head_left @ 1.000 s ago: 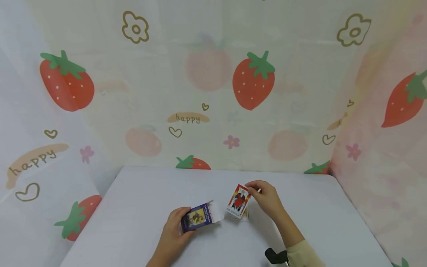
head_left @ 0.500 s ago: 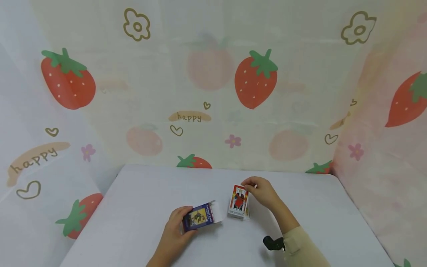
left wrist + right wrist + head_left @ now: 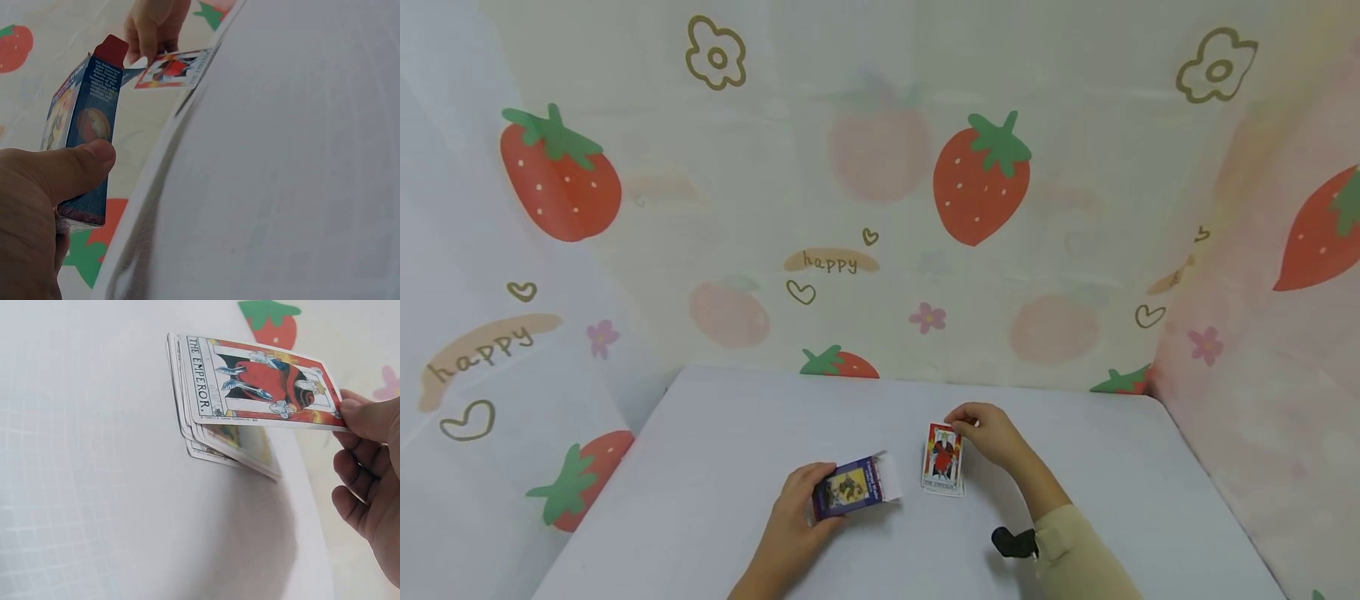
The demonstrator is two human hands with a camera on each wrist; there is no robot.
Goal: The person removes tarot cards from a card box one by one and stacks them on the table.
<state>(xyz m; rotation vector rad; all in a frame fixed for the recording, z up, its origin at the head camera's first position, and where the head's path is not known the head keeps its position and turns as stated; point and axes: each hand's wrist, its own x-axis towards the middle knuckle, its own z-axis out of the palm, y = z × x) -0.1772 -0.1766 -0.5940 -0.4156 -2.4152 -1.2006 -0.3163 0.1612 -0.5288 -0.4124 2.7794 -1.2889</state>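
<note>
My left hand grips a dark blue card box, thumb on one side, with its flap end turned to the right. In the left wrist view the box shows a red flap standing up at its top. My right hand pinches a tarot card by its far corner, between thumb and forefinger. The right wrist view reads "The Emperor" on that card. Below it lies a small stack of cards, slightly fanned. The held card is tilted, its near edge close to the stack.
A white table carries everything. Behind it and at both sides hang curtains printed with strawberries. A black device is fixed at the right wrist, beside a beige sleeve.
My right hand has brought the card slightly down and squarer over the stack. The left hand with the box has hardly moved. The head view has shifted a little.
</note>
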